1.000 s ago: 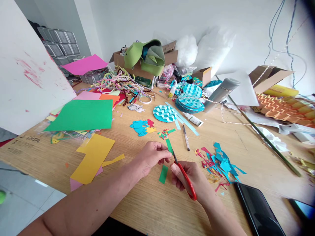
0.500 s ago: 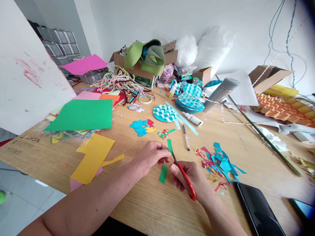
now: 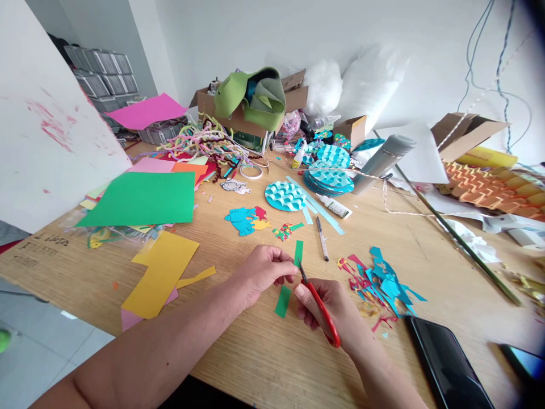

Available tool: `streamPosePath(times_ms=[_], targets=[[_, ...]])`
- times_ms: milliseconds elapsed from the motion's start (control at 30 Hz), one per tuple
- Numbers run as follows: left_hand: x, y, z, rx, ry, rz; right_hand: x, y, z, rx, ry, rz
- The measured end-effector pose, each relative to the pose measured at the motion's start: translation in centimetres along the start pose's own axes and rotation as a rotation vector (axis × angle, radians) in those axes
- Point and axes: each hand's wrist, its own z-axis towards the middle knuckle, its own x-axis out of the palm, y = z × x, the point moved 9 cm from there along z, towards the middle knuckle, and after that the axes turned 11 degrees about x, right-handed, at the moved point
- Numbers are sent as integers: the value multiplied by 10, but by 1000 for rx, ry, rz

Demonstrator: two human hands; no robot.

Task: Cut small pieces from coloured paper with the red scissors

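My left hand pinches the lower end of a small green paper strip, which stands up from the fingertips. Red-handled scissors are gripped in my right hand, their blades pointing up and left at the strip's lower end. Whether the blades touch the paper I cannot tell. Below my fingers a second green paper piece lies on the table. Just beyond the strip is a little heap of red, yellow and green paper bits. Blue, red and yellow fish cutouts lie to its left.
Blue and red paper scraps and a black phone lie right of my right hand. A pen and glue bottle are farther back, near a blue scaly disc. Yellow paper and a green sheet are left.
The green strip has shifted slightly right and changed its tilt, now leaning a little right instead of left. My left fingertips have moved slightly right with it.
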Motion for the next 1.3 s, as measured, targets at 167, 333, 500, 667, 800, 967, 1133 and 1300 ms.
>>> streamPosePath(times_ms=[167,333,500,667,800,967,1133,1300], targets=[[0,-1,0,1,1,2,0,-2,1,13,1,-5],[0,-1,0,0,-8,-6,1,-2,1,23,7,-3],[-1,0,0,8,-20,-21,1,-3,0,25,7,-6],[0,0,0,-3,-9,-16,0,-4,1,31,3,8],[0,-1,0,2,-13,-9,0,-1,1,9,8,-3],[2,0,-1,-11,-4,-12,1,1,0,-21,18,-28],[1,-1,-1,-19,-7,-9,1,-3,2,12,14,-5],[0,0,1,-17,1,-26,2,-1,1,4,29,15]])
